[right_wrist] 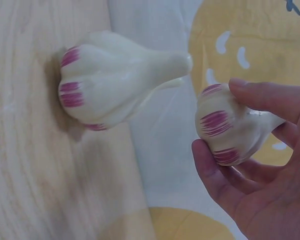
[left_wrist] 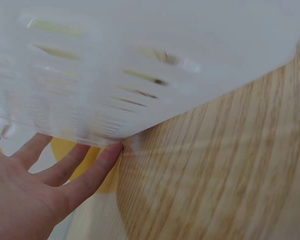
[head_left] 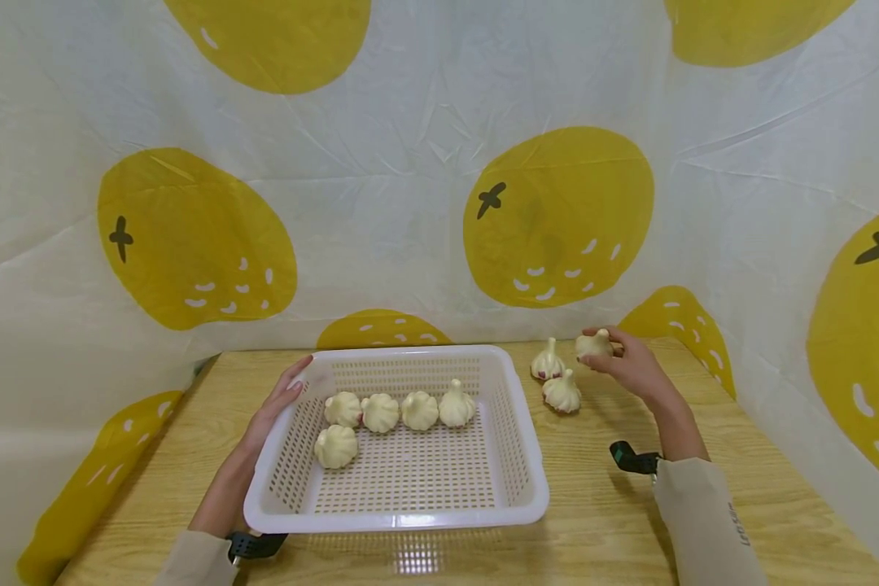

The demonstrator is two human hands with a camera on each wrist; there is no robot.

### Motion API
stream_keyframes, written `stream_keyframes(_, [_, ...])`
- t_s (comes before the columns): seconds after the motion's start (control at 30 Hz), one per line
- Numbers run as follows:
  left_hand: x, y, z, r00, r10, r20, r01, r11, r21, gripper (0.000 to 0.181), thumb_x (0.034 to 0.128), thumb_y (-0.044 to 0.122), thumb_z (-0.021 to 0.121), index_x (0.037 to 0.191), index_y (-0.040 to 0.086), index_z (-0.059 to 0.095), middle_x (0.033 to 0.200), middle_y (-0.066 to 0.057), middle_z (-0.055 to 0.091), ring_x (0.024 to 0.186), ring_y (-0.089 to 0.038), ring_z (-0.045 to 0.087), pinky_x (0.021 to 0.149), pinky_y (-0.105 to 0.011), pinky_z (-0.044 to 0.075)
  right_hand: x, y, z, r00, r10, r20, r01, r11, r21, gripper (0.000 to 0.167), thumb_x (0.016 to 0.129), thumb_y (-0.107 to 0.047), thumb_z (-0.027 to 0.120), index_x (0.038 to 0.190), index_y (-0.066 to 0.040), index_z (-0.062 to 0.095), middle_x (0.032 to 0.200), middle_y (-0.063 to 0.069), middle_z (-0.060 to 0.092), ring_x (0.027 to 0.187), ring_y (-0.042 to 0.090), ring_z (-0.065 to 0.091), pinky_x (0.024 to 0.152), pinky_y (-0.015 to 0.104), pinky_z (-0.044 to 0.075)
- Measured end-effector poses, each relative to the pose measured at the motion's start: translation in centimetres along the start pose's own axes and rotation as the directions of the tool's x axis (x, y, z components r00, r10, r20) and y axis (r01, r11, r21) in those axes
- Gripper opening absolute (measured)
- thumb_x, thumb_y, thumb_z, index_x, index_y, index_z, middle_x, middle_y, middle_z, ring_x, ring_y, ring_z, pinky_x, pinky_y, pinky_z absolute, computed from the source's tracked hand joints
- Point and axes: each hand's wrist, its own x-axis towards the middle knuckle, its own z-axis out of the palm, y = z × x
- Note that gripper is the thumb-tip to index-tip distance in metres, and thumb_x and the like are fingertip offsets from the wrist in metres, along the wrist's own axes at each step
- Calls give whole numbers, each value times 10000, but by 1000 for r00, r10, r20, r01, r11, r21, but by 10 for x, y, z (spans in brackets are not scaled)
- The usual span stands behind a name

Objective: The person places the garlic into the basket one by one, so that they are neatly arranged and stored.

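Garlic bulbs (head_left: 381,413), five, already sit in the white basket (head_left: 395,522); at its two o'clock, two loose bulbs (head_left: 561,393) remain on the counter (head_left: 586,505), and the right hand (head_left: 636,368) pinches another bulb (head_left: 590,346). Left hand (head_left: 269,409), fingers spread, touches the basket's ten o'clock side.

The left sleeve (head_left: 198,560) and right sleeve (head_left: 703,513) are beige, the latter bearing small dark lettering (head_left: 740,525). A black wrist strap (head_left: 260,545) shows left; right, a black wrist attachment (head_left: 636,461) has a green patch (head_left: 617,450).
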Motion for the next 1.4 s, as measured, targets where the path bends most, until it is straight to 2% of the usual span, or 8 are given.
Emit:
stream_keyframes(0.1, [0,0,0,1000,4,4,-4,1000,-1,544,1147,275,211,1664,262,41,1559,71,294,1409,-73,400,1075,-243,426,0,-5,-1,1000,-18,-5,18,1000,-14,519,1013,-194,677,1471,-12,513,1396,302,560,993,168,666,754,258,549])
stream_keyframes(0.27, [0,0,0,1000,-6,4,6,1000,-7,551,1147,275,207,1665,253,21,1558,59,288,1403,-78,406,1073,-251,434,-1,-13,-1,1000,-30,8,31,999,-22,520,1018,-201,673,1484,-35,509,1474,285,509,1165,418,629,767,253,539])
stream_keyframes(0.43, [0,0,1,1000,-2,3,2,1000,-6,545,1148,272,214,1665,264,41,1557,63,307,1404,-86,413,1071,-254,436,-3,-24,-2,999,-42,13,43,999,-23,527,1016,-211,678,1484,-42,506,1496,275,487,1256,511,561,798,258,537])
stream_keyframes(0.5, [0,0,1,1000,2,2,-2,1000,-2,540,1148,274,219,1662,270,53,1555,66,309,1406,-87,411,1069,-251,433,-4,-29,-2,999,-48,15,48,998,-32,527,1016,-224,678,1482,-48,506,1494,265,489,1272,521,545,820,294,539])
stream_keyframes(0.73, [-1,2,1,1000,6,-1,-6,1000,-6,533,1148,276,216,1659,272,64,1551,61,320,1403,-87,423,1067,-250,438,-5,-42,-1,998,-68,15,69,995,-70,538,1014,-283,682,1482,-80,510,1506,234,485,1310,514,502,939,539,507])
stream_keyframes(0.8, [-1,1,1,1000,11,-1,-11,1000,-5,531,1148,269,212,1658,268,65,1553,53,315,1401,-88,425,1068,-250,437,-5,-45,0,997,-76,15,77,994,-77,538,1013,-290,683,1482,-86,515,1515,226,480,1325,505,489,966,559,489])
stream_keyframes(1.2, [-1,2,2,1000,6,2,-6,1000,8,541,1148,274,212,1663,255,47,1562,48,292,1410,-90,408,1067,-252,436,-6,-56,8,995,-93,41,96,992,-84,528,1012,-310,684,1476,-115,526,1551,214,459,1334,508,492,972,605,494])
stream_keyframes(1.4, [-1,2,3,1000,13,4,-13,1000,3,538,1147,265,204,1662,259,50,1561,37,286,1404,-80,413,1068,-250,434,-8,-65,12,992,-118,43,121,990,-77,508,1009,-270,691,1465,-114,533,1543,212,468,1337,489,511,939,544,521])
